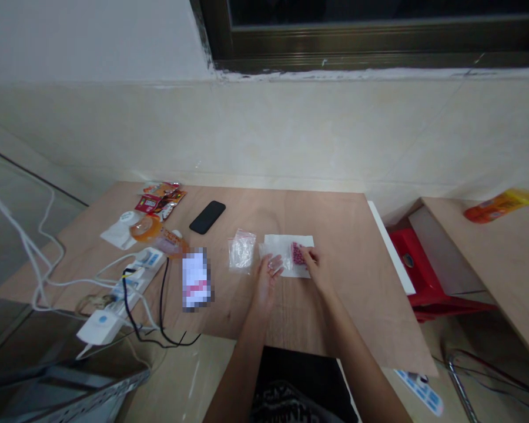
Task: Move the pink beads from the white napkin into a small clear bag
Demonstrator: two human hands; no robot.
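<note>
Plywood table (344, 276) under the window (370, 35) — right hand (314, 268), fingers together, pressed on a bag of pink beads (297, 254) on a white sheet (288, 242) at 12 o'clock; left hand (267, 283), fingers slightly apart, at the sheet's edge — a clear zip bag (242, 249) lies flat at 11 o'clock.

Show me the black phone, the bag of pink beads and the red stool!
black phone (207, 217), head view, middle of its dark face
bag of pink beads (297, 253), head view, on the pink beads inside
red stool (412, 252), head view, on its red surface
</note>
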